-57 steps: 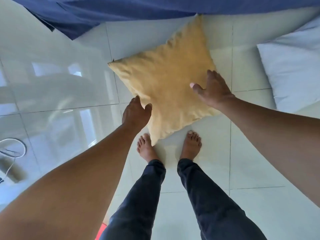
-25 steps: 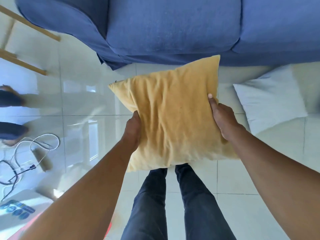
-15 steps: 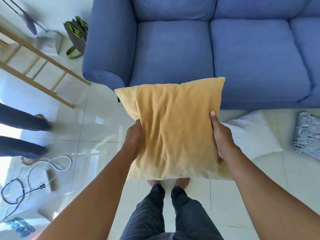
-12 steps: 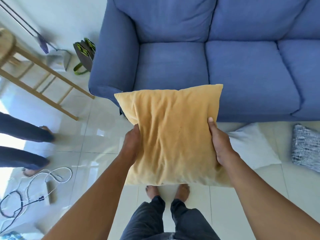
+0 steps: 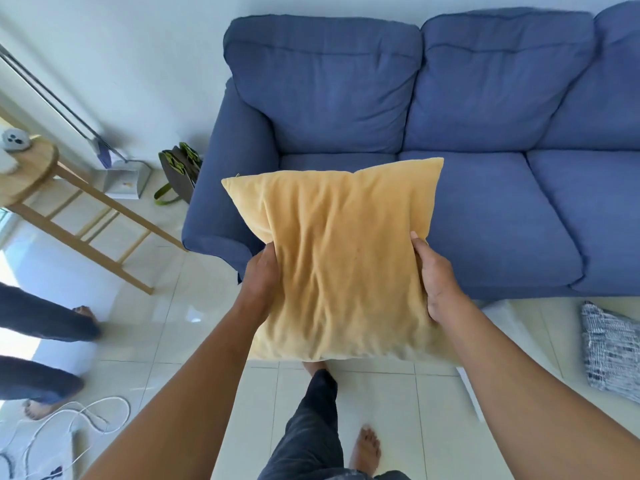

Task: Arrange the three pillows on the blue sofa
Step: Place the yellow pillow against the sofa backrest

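Head view: on a glossy tiled floor (image 5: 145, 327) before the blue sofa (image 5: 485, 209), the left hand (image 5: 260, 278) and right hand (image 5: 437, 282) clamp the yellow pillow (image 5: 343, 268) by its 2 side edges, now raised higher against the sofa seat than 0.5 s ago.

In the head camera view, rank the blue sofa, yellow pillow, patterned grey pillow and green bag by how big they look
1. blue sofa
2. yellow pillow, held near the camera, so it looks enlarged
3. patterned grey pillow, partly cropped
4. green bag
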The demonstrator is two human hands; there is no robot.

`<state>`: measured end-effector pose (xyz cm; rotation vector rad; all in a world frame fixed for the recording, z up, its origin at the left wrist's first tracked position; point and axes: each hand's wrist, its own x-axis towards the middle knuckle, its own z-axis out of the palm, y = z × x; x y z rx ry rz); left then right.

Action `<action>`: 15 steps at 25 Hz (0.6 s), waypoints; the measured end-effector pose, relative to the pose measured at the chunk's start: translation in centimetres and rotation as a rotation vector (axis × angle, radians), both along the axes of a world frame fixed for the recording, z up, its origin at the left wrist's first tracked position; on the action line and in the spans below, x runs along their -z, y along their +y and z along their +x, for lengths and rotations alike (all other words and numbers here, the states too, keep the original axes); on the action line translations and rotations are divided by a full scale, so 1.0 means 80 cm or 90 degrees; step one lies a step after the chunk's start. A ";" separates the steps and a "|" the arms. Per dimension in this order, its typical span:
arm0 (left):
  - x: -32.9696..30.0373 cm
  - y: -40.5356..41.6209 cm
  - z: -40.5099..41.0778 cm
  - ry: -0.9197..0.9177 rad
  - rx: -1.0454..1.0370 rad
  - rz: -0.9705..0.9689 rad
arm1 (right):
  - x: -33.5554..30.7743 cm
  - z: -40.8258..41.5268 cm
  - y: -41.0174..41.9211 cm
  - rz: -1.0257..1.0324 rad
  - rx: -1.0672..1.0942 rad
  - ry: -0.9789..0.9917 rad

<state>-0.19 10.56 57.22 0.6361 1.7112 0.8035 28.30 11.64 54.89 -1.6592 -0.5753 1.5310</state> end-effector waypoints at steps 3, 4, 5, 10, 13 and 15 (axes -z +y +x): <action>0.007 0.058 -0.005 0.000 0.016 0.046 | -0.010 -0.003 0.058 0.016 0.001 0.015; 0.007 0.081 -0.009 -0.001 0.025 0.059 | -0.013 -0.005 0.080 0.015 0.008 0.014; 0.006 0.105 -0.015 -0.004 0.033 0.065 | -0.017 -0.008 0.102 0.015 0.016 0.015; -0.016 0.200 -0.052 -0.042 0.077 0.084 | -0.042 -0.034 0.198 0.000 0.015 0.012; -0.019 0.249 -0.078 -0.055 0.123 0.091 | -0.049 -0.050 0.246 0.000 -0.004 0.038; -0.017 0.281 -0.093 -0.067 0.136 0.088 | -0.049 -0.057 0.274 0.002 -0.004 0.055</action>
